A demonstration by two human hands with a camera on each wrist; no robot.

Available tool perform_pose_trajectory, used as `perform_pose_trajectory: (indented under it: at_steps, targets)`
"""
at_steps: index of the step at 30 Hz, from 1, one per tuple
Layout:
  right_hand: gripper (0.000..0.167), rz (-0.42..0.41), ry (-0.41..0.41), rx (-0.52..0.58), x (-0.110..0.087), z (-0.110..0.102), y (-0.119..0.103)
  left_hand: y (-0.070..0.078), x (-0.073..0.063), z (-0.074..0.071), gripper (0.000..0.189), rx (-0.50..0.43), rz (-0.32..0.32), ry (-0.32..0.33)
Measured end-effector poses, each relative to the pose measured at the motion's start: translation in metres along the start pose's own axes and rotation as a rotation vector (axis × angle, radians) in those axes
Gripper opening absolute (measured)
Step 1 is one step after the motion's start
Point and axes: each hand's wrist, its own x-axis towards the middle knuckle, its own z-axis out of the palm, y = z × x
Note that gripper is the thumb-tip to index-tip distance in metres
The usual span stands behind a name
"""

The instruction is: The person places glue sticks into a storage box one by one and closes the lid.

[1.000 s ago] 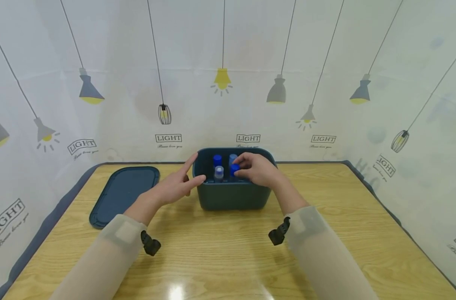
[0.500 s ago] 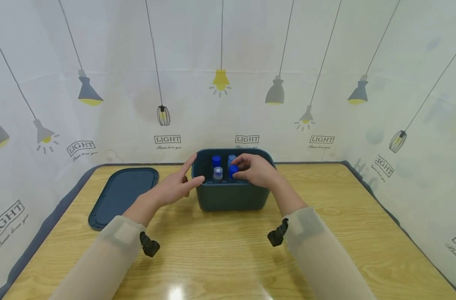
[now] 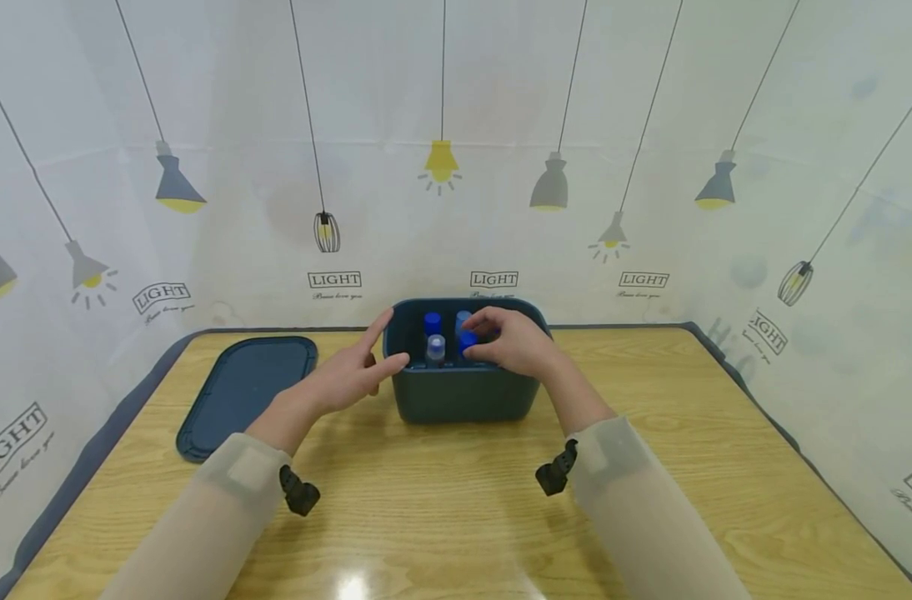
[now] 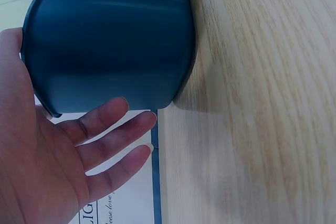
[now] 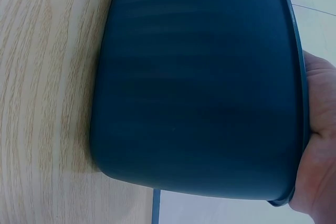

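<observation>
A dark teal bin [image 3: 467, 396] stands on the table in the head view, with several small blue-capped bottles upright inside. My left hand [image 3: 343, 373] is at the bin's left end, index finger and thumb spread along the rim; in the left wrist view its other fingers [image 4: 116, 137] extend loosely beside the end wall. Reaching over the front rim, my right hand [image 3: 518, 342] pinches the blue cap of a front bottle [image 3: 467, 340] between thumb and fingers. A clear-topped bottle [image 3: 436, 350] is left of it. In the right wrist view the bin wall [image 5: 199, 87] hides the fingertips.
A flat dark blue lid [image 3: 249, 392] lies on the wooden table [image 3: 426, 517] to the left of the bin. Behind the bin, a white curtain [image 3: 396, 200] printed with lamps borders the table's back and sides.
The head view has shifted slightly. Both hands, the bin and the bottles stay nearly where they were.
</observation>
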Motion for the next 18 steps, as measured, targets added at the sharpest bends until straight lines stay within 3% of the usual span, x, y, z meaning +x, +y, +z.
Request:
perform_pose_trajectory:
  at_steps: [18]
  targets:
    - [0.048,-0.024,0.057,0.032,-0.0006,0.0003,0.0044,-0.0005,0.0007,-0.0003,0.093,0.000,0.004,-0.004]
